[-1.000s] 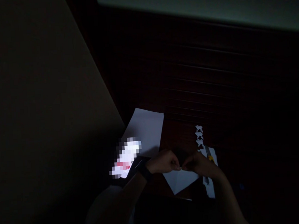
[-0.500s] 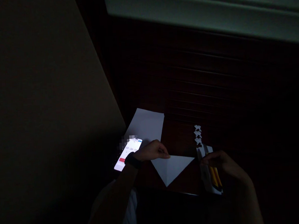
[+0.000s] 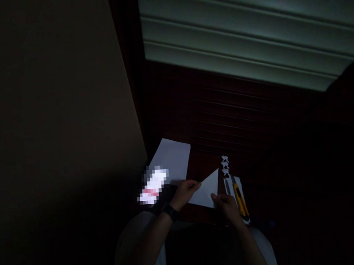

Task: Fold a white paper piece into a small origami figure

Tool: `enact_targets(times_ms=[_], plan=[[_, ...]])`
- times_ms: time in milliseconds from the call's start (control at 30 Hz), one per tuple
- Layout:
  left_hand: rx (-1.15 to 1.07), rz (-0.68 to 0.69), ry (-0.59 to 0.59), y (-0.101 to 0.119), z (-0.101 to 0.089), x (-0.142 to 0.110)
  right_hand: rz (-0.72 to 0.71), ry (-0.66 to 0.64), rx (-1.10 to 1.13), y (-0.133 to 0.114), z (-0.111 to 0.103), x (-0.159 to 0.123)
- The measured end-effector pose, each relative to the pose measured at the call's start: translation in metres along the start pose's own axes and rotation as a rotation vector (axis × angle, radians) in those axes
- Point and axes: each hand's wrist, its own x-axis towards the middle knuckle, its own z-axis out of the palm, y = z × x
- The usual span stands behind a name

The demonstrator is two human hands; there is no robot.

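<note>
A white sheet of paper folded into a triangle lies at the front of the dark table, one point aimed up and to the right. My left hand, with a dark band on its wrist, pinches the triangle's upper left edge. At the lower right corner, my right hand grips the paper between thumb and fingers. Just right of it a yellow utility knife rests on white paper, with a slim grey pen-like thing beside it.
Several small folded paper pieces stand in a row behind the knife. To the left lie blank white paper sheets and a lit phone, its screen blurred. Dark slatted wood and pale slats rise behind; a wall stands left.
My right hand has come from above the knife to the triangle's right corner. The triangle has turned, its tip now pointing up right. The view has tilted upward.
</note>
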Motion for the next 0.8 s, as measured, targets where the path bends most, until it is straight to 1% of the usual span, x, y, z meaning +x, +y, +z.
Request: enact_targets(times_ms=[67,133,200,267,333,433,567,700,800], plan=[[0.069,0.034,0.061,0.002,0.002,-0.015,-0.034,0.046,-0.045,0.009,-0.003,-0.003],[0.207,0.095,0.069,0.006,0.004,-0.033,-0.059,0.053,-0.049,0.012,-0.004,-0.005],[0.347,0.152,0.049,0.008,0.007,-0.050,-0.039,0.055,-0.042,0.013,-0.004,-0.008],[0.435,0.153,0.023,0.008,0.011,-0.064,-0.012,0.047,-0.015,0.013,-0.001,-0.012],[0.482,0.138,0.028,0.005,0.016,-0.072,-0.002,0.037,0.015,0.012,0.003,-0.016],[0.517,0.089,0.037,0.002,0.019,-0.076,-0.004,0.031,0.037,0.010,0.006,-0.021],[0.533,0.025,0.069,0.000,0.019,-0.075,-0.008,0.020,0.047,0.009,0.007,-0.024],[0.548,0.034,0.094,0.000,0.018,-0.074,-0.009,0.012,0.038,0.012,0.006,-0.024],[0.555,0.042,0.092,0.000,0.018,-0.074,-0.024,0.034,0.027,0.013,0.005,-0.024]])
